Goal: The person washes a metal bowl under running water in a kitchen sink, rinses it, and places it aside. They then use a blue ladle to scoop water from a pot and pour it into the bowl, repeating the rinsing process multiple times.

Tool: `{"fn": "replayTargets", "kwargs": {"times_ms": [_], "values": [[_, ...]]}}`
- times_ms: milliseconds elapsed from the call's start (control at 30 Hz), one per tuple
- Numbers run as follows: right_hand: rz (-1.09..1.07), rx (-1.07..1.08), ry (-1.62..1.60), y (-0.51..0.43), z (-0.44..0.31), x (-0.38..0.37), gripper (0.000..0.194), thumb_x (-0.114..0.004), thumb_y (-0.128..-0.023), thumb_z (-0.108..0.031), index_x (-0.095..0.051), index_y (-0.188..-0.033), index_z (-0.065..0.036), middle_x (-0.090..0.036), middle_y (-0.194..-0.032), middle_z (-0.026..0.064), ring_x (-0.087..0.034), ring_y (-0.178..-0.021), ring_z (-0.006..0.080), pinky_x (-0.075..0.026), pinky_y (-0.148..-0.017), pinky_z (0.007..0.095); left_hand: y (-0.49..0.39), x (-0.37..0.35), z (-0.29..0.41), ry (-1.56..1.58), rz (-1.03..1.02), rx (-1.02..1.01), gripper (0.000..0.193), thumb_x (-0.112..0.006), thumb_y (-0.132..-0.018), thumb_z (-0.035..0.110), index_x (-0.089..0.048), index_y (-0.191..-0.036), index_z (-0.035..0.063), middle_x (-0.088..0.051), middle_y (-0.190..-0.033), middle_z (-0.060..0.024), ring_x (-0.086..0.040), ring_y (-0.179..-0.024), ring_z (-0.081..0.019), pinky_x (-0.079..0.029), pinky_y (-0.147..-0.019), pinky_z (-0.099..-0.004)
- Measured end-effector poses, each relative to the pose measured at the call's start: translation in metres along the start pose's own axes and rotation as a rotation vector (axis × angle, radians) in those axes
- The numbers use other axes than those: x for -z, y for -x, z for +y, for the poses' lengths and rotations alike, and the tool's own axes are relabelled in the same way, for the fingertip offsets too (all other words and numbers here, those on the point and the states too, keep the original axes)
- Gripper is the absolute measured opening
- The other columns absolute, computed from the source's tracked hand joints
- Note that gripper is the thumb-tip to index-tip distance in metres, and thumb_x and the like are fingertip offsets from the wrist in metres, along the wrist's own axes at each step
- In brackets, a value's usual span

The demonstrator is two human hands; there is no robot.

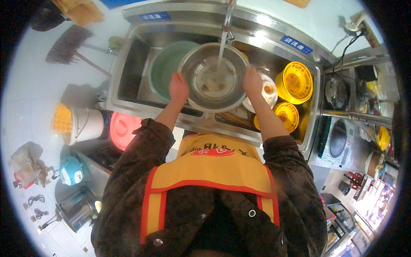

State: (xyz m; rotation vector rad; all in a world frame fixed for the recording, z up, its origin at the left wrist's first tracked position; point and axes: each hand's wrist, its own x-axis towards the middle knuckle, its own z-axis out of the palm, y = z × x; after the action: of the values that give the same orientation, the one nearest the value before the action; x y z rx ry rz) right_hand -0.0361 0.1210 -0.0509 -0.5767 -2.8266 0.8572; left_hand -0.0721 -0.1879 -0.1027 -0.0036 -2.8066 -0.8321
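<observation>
A round stainless steel basin (214, 78) is held by its rim between my two hands, over the divider of a double sink. My left hand (179, 87) grips the left side, and my right hand (253, 81) grips the right side. Water runs into the basin from a metal faucet (228, 19); shallow water and some bits show inside. Behind it to the left, a large green basin (160, 70) stands in the left sink bowl. In the right bowl lie stacked yellow bowls (293, 83), smaller yellow bowls (285, 117) and white dishes (268, 90), partly hidden by my right forearm.
The steel sink's front rim (196, 120) runs before my apron. Chopsticks (234, 119) lie in the right bowl. To the left are a white bucket (86, 125), a pink lid (123, 130) and a broom (69, 46). A metal rack (356, 115) stands on the right.
</observation>
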Motion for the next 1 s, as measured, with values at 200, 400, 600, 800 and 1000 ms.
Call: {"fn": "replayTargets", "kwargs": {"times_ms": [200,400,600,800,1000], "values": [[0.017,-0.015,-0.045,0.001,-0.005,0.004,0.045,-0.035,-0.100,-0.038,-0.060,-0.096,-0.001,-0.066,-0.087,0.0262,-0.064,-0.083,0.0454,-0.049,-0.074,0.0551,0.001,-0.007,-0.009,-0.023,0.050,-0.081,0.038,-0.037,-0.101,0.034,-0.052,-0.094,-0.0003,-0.062,-0.082,-0.0285,-0.059,-0.079,-0.0491,-0.046,-0.067,-0.0550],[0.010,-0.037,-0.055,0.001,-0.005,0.003,0.044,-0.036,-0.100,-0.037,-0.060,-0.094,0.000,-0.065,-0.086,0.0274,-0.063,-0.082,0.0467,-0.049,-0.073,0.0558,0.001,-0.004,0.000,-0.019,0.068,-0.008,0.038,-0.038,-0.101,0.034,-0.053,-0.093,0.0000,-0.063,-0.083,-0.0279,-0.059,-0.079,-0.0489,-0.046,-0.068,-0.0559],[0.044,0.011,-0.059,0.001,-0.004,0.003,0.043,-0.037,-0.100,-0.036,-0.060,-0.093,-0.001,-0.065,-0.084,0.0276,-0.062,-0.080,0.0470,-0.048,-0.071,0.0563,0.001,0.005,0.011,0.025,0.057,0.051,0.038,-0.039,-0.101,0.035,-0.052,-0.093,-0.0001,-0.062,-0.083,-0.0282,-0.059,-0.079,-0.0490,-0.046,-0.068,-0.0553],[0.052,0.007,-0.067,-0.001,-0.002,0.000,0.042,-0.037,-0.100,-0.036,-0.059,-0.094,-0.001,-0.064,-0.082,0.0274,-0.062,-0.079,0.0468,-0.048,-0.070,0.0561,0.002,0.005,0.007,0.002,-0.020,0.072,0.039,-0.043,-0.099,0.036,-0.051,-0.093,-0.0011,-0.062,-0.084,-0.0290,-0.059,-0.080,-0.0492,-0.046,-0.069,-0.0543],[0.047,0.128,0.012,-0.003,0.004,-0.006,0.040,-0.037,-0.100,-0.036,-0.058,-0.094,-0.002,-0.065,-0.084,0.0271,-0.063,-0.080,0.0467,-0.049,-0.070,0.0561,0.003,-0.001,0.002,0.057,0.035,0.019,0.039,-0.046,-0.099,0.037,-0.052,-0.096,-0.0010,-0.062,-0.086,-0.0288,-0.059,-0.083,-0.0492,-0.045,-0.069,-0.0540]]}}
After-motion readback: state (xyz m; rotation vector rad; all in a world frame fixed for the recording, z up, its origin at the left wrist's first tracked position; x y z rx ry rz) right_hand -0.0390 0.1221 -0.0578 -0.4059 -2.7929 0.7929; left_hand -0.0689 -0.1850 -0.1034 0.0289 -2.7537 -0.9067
